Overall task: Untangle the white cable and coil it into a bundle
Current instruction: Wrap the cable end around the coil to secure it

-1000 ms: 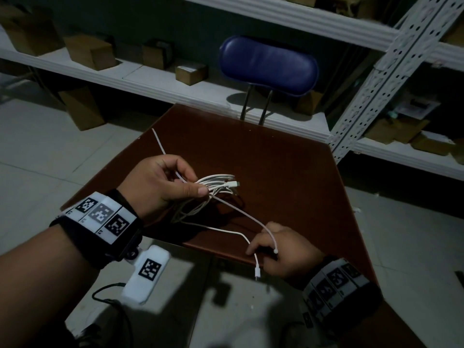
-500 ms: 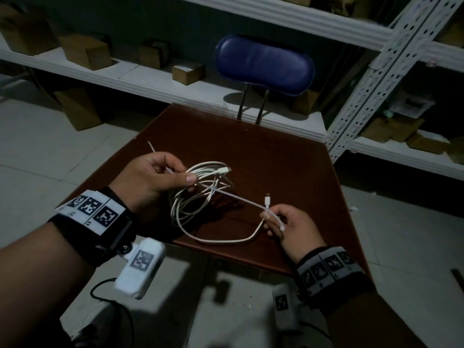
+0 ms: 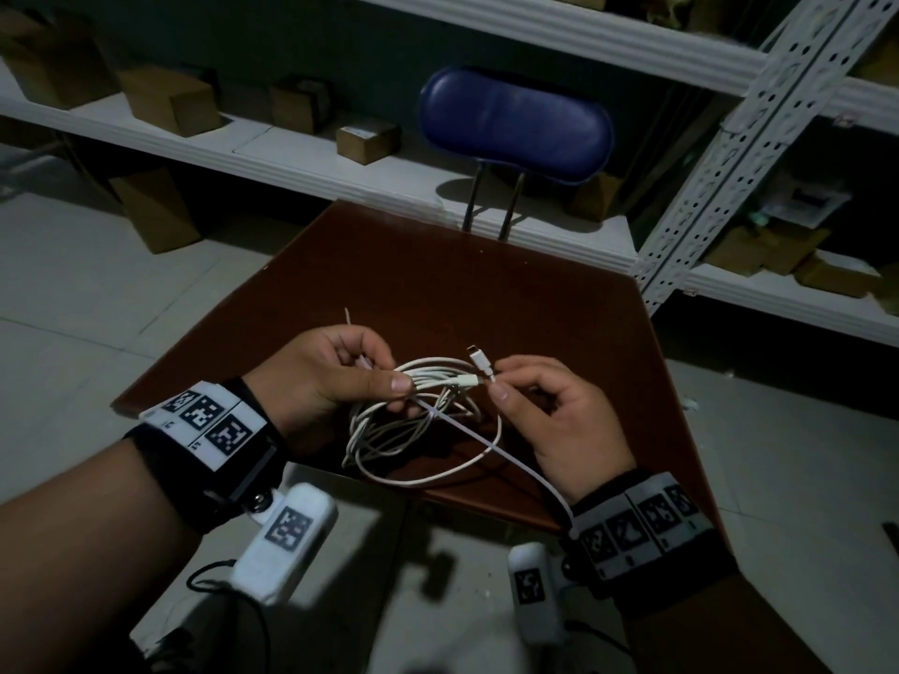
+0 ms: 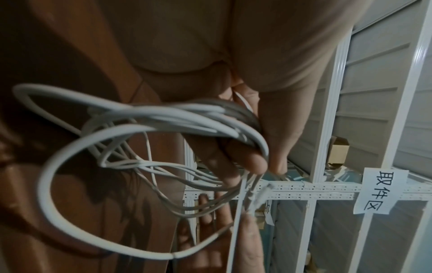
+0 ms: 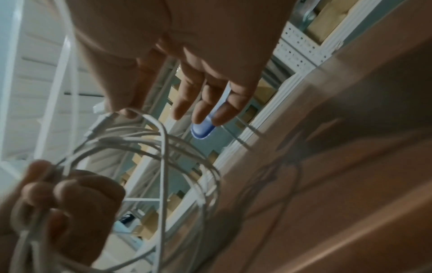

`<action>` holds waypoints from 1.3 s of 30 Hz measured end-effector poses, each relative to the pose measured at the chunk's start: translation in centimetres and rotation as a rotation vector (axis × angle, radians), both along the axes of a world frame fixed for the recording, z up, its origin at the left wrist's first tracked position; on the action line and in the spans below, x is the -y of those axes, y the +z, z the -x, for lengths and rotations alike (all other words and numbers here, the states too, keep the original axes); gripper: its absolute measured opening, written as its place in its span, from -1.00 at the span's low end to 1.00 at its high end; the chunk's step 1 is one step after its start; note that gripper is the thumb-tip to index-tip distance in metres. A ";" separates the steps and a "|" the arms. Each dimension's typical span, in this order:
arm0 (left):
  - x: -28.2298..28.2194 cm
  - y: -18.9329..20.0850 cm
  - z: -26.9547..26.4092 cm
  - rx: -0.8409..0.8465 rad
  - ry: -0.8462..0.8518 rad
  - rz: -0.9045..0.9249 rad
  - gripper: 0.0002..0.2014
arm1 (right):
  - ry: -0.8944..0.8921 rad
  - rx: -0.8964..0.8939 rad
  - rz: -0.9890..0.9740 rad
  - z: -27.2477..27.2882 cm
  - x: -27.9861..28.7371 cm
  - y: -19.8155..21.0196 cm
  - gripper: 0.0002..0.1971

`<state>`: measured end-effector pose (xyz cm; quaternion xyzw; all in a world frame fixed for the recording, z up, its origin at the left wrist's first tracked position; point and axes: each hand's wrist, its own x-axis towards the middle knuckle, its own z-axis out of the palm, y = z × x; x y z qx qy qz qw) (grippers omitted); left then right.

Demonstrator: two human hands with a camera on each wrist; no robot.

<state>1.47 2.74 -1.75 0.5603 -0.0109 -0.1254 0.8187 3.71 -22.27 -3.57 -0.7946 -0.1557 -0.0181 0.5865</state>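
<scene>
Several loops of the white cable (image 3: 413, 430) are gripped by the left hand (image 3: 326, 377) above the desk (image 3: 486, 284), near its 6 o'clock edge. At 3 o'clock of the loops, a connector end (image 3: 479, 360) is pinched by the right hand (image 3: 559, 420).

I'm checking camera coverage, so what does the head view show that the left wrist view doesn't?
Only the head view shows the blue chair, both wristbands, and the whole brown table. Only the left wrist view shows the paper label with handwritten characters on the shelving. Both show the left hand gripping the white cable loops and the right hand pinching near a connector.
</scene>
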 end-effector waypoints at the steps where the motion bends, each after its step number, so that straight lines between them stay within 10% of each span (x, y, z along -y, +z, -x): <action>1: 0.0 0.0 0.0 -0.003 -0.008 -0.009 -0.55 | 0.027 -0.006 -0.008 0.1 0.0 0.0 -0.95; 14: -0.1 0.6 0.3 -0.017 -0.066 -0.115 -0.83 | 0.341 -0.280 -0.161 0.9 -0.6 0.7 -0.88; 28: -1.1 -0.1 -0.1 -0.074 -0.205 -0.082 -0.58 | 0.208 -0.104 0.075 1.6 -1.1 0.9 -0.76; 39: 0.7 -0.2 -0.1 -0.258 0.030 0.047 -0.78 | 0.202 -0.451 -0.166 1.6 -2.5 0.6 -0.71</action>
